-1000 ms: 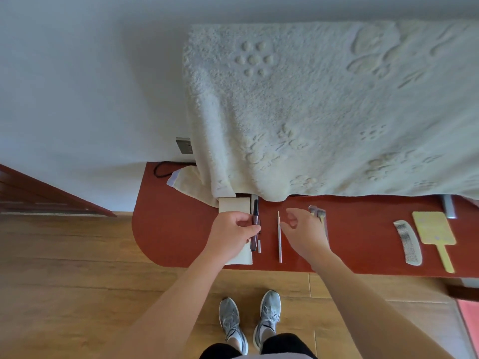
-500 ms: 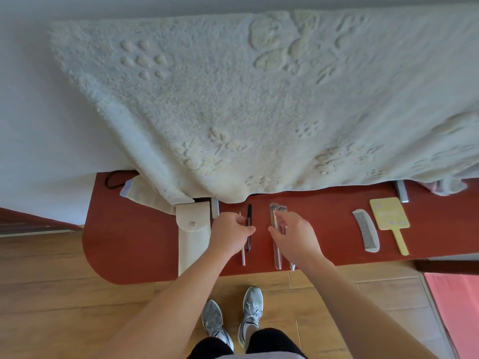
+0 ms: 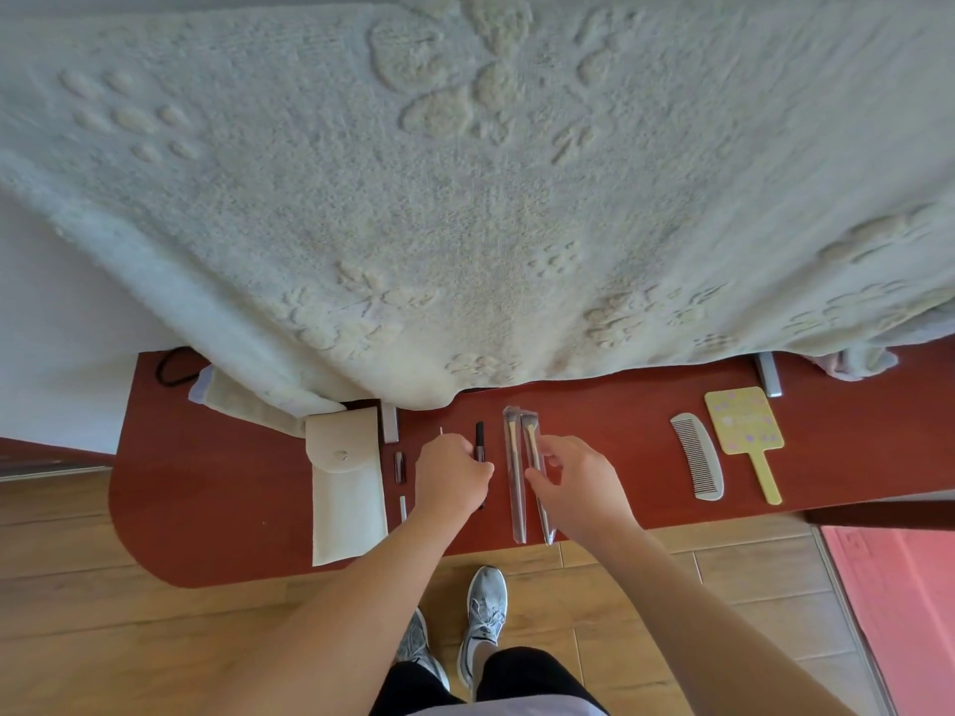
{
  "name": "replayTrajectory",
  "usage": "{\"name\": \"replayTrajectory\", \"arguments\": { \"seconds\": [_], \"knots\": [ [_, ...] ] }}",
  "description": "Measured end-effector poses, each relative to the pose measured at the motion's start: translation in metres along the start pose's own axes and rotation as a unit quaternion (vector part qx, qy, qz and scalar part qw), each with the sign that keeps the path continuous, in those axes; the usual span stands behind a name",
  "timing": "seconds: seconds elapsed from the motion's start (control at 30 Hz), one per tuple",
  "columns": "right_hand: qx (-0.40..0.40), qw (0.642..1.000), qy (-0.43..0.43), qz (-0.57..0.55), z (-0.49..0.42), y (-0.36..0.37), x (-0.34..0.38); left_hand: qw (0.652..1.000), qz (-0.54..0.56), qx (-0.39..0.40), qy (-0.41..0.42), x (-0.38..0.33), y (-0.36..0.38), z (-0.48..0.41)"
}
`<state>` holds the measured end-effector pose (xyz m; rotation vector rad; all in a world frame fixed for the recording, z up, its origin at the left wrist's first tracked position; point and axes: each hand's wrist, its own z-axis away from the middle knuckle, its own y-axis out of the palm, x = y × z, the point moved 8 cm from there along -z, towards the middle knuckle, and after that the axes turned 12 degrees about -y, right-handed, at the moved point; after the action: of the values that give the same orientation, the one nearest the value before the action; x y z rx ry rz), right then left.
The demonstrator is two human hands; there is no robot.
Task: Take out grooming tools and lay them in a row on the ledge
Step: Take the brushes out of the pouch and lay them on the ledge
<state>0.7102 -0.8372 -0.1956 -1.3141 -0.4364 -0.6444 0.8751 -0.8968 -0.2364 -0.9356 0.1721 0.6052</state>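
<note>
A long red-brown wooden ledge, rounded off at its nine o'clock end, carried everything. Toward nine lay a cream fabric pouch with a snap flap. Just at the pouch's three o'clock side sat a small dark tube, with a short white stick at the tube's six. Further toward three came a thin white stick, a slim black pencil and two brushes in clear sleeves, all running twelve to six. Well apart toward three lay a grey comb and, just beside it, a yellow hand mirror. A cream tufted blanket overhung the twelve o'clock edge.
</note>
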Motion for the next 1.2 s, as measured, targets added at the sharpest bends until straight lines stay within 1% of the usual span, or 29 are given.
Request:
{"name": "replayTrajectory", "arguments": {
  "seconds": [0.33,0.53,0.63,0.93,1.03,1.2],
  "knots": [
    [-0.005,1.0,0.007,-0.007,0.004,-0.007,-0.004,1.0,0.012,-0.006,-0.02,0.007,0.011,0.001],
    [-0.015,1.0,0.011,-0.005,0.006,-0.013,-0.003,1.0,0.008,-0.012,-0.018,0.005,0.007,0.003],
    [-0.018,1.0,0.009,0.001,0.006,-0.016,0.0,1.0,0.003,-0.03,-0.006,0.003,-0.002,0.006],
    [-0.002,0.999,0.014,0.05,0.008,-0.024,0.024,0.993,-0.021,-0.08,0.09,-0.002,-0.048,0.023],
    [-0.005,0.996,0.014,0.087,0.012,-0.028,0.039,0.987,-0.024,-0.077,0.137,-0.001,-0.064,0.032],
    [-0.016,0.99,0.012,0.142,0.027,-0.034,0.07,0.971,-0.059,-0.064,0.224,0.001,-0.09,0.055]
  ]
}}
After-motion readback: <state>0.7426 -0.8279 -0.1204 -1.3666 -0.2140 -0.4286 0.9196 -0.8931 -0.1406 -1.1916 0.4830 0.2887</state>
